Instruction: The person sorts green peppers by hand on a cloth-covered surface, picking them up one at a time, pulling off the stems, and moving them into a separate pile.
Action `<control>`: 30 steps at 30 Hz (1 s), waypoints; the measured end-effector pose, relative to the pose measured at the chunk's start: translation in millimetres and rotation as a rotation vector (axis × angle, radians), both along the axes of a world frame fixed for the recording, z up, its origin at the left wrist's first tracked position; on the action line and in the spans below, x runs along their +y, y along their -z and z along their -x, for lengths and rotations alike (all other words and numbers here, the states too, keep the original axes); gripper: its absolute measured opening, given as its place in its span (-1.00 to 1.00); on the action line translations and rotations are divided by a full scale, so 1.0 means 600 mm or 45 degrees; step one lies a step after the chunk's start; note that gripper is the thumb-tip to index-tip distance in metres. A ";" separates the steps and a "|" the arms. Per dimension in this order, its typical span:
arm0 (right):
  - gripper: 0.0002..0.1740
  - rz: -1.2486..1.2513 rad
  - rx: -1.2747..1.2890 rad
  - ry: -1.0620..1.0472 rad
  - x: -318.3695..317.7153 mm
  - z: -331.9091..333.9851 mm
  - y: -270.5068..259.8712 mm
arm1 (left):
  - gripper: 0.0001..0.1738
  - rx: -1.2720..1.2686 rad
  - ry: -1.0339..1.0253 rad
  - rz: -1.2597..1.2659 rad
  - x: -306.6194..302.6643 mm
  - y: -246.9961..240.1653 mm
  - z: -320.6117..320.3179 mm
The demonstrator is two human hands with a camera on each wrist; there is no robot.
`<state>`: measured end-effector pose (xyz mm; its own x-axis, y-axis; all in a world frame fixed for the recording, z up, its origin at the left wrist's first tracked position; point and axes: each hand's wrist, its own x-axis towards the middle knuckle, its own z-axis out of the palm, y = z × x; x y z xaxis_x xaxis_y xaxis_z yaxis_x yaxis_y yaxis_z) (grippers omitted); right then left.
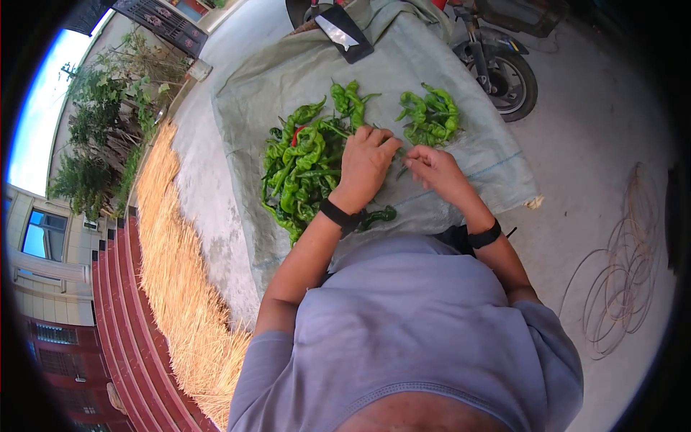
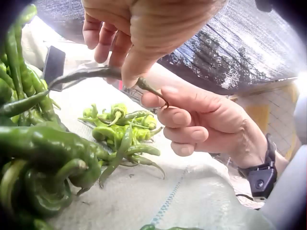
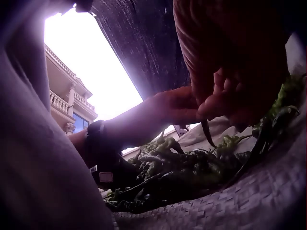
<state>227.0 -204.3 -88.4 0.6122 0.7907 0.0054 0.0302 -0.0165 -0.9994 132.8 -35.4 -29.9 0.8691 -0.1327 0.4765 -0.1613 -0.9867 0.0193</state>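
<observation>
My left hand pinches a thin, dark green chili pepper close to its stem end, best seen in the left wrist view. My right hand has its thumb and forefinger on the pepper's stem, the other fingers curled. Both hands meet above the sheet. Left of and beneath my left hand spreads a large heap of green peppers with one red pepper among them. A smaller pile of green peppers lies beyond my right hand. In the right wrist view, part of the pepper hangs below dim fingers.
Everything lies on a pale woven plastic sheet. A dark flat object sits at its far edge. A vehicle wheel stands beyond on the right, and a coil of wire lies on the ground. Straw covers ground at left.
</observation>
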 end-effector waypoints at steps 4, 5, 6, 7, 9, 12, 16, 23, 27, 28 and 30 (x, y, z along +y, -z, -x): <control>-0.67 -0.124 0.066 0.198 -0.007 -0.005 -0.011 | -0.43 -0.243 -0.195 0.200 -0.014 -0.011 -0.006; -0.66 -0.198 0.091 0.262 -0.007 -0.009 -0.008 | -0.39 -0.322 -0.265 0.239 -0.010 -0.008 -0.011; -0.65 -0.257 0.137 0.312 -0.009 -0.012 -0.010 | -0.36 -0.400 -0.337 0.279 -0.005 -0.003 -0.016; -0.65 -0.317 0.183 0.363 -0.011 -0.014 -0.015 | -0.37 -0.428 -0.364 0.306 0.004 0.007 -0.020; -0.63 -0.411 0.269 0.420 -0.014 -0.020 -0.016 | -0.35 -0.038 -0.377 0.230 0.024 0.024 -0.019; -0.57 -0.471 0.369 0.477 -0.015 -0.022 -0.020 | -0.37 0.167 -0.291 0.051 0.043 0.070 -0.026; -0.54 -0.412 0.431 0.633 -0.014 -0.014 -0.035 | -0.43 0.084 -0.204 -0.228 0.057 0.115 -0.041; -0.72 -0.392 0.289 0.494 -0.018 -0.024 -0.015 | -0.53 0.350 -0.264 -0.325 0.045 0.097 -0.047; -0.76 -0.335 0.174 0.372 -0.017 -0.021 -0.013 | -0.60 0.467 -0.228 -0.399 0.041 0.066 -0.038; -0.76 -0.305 0.163 0.333 -0.017 -0.019 -0.015 | -0.61 0.444 -0.211 -0.426 0.040 0.060 -0.034; -0.78 -0.256 0.145 0.251 -0.014 -0.015 -0.014 | -0.62 0.410 -0.220 -0.443 0.039 0.044 -0.027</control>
